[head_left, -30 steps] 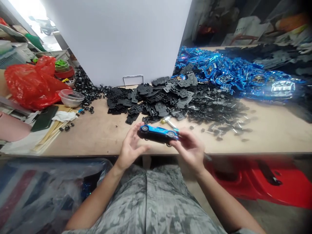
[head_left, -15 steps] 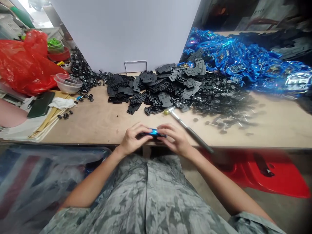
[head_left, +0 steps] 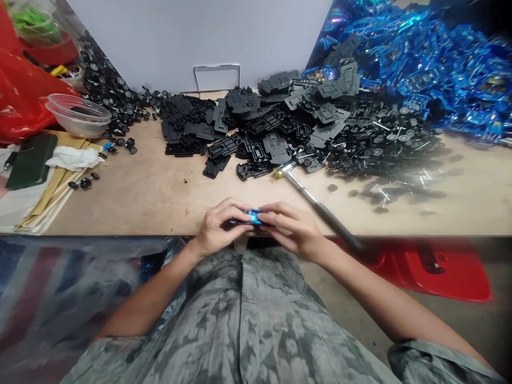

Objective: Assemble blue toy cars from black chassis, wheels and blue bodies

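Note:
Between my two hands, at the front edge of the table, is a small toy car (head_left: 254,216) with a shiny blue top and dark parts below; fingers cover most of it. My left hand (head_left: 220,224) pinches its left end between thumb and fingers. On its other end, my right hand (head_left: 292,226) is closed with fingers above and thumb below. A hammer (head_left: 318,205) with a yellowish face and dark handle lies right of my hands, its handle overhanging the edge. Beyond them spreads a pile of black chassis plates (head_left: 248,122).
Wheels on axles (head_left: 380,146) are heaped at right, before a mound of blue car shells (head_left: 452,69). More black wheels (head_left: 108,88) lie at left by a clear bowl (head_left: 80,117) and a phone (head_left: 32,160). A red stool (head_left: 448,272) stands below the table.
The view has tilted down and closer to the table. Both hands still hold the toy car; the right fingers have slid slightly further over its top.

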`<state>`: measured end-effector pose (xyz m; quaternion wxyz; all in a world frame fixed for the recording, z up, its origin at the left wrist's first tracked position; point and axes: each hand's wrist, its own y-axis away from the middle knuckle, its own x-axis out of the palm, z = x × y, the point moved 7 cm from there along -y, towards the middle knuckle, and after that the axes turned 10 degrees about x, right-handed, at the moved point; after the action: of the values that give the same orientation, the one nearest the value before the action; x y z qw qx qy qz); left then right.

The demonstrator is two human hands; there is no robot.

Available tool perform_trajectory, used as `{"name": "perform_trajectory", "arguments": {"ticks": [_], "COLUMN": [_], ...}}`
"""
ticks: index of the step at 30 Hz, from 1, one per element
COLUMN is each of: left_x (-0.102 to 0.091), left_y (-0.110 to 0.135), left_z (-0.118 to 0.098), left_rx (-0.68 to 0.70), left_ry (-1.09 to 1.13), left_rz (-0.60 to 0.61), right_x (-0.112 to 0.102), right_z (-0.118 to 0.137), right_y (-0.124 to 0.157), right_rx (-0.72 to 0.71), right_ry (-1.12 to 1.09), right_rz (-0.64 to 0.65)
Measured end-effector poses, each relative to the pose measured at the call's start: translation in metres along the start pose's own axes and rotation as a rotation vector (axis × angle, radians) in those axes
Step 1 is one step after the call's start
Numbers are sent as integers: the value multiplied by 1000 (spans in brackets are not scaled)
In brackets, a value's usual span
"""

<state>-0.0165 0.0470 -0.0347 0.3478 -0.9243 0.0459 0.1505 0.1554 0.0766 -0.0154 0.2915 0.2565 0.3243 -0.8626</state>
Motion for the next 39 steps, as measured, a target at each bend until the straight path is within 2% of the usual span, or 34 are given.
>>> {"name": "perform_trajectory", "arguments": {"ticks": [5,9,14,19,25,27,29,31,33,35,37,39], "left_x": [1,2,3,5,3,3,2,-2,-4,5,24,31], "left_y": [3,4,2,3,5,6,8,15,27,40,48,50], "left_z": [3,3,1,1,7,11,14,16,16,17,18,18], "left_rx": [-32,-44,-37,-27,-75,-140,-235,-347,-453,-569,-705,-817], "left_ry": [20,14,25,30,29,19,11,16,72,193,287,169], "left_rz": [-37,-27,-26,-81,-47,-8,-20,-163,-377,-504,-451,-370], "right_x": [3,6,12,15,17,15,13,12,12,15,23,39], "right_z": [-2,-4,-3,-1,1,1,-1,-5,-11,-11,-1,11], "right_y": [1,0,1,5,7,8,9,8,6,5,6,4], "right_rx": [16,94,125,111,87,95,100,99,110,139,175,224], "right_ry": [-27,-93,-107,-20,2,-10,-24,-25,21,128,276,448], "right_rz": [-27,-38,-82,-150,-181,-192,-210,-247,-317,-411,-486,-503]}}
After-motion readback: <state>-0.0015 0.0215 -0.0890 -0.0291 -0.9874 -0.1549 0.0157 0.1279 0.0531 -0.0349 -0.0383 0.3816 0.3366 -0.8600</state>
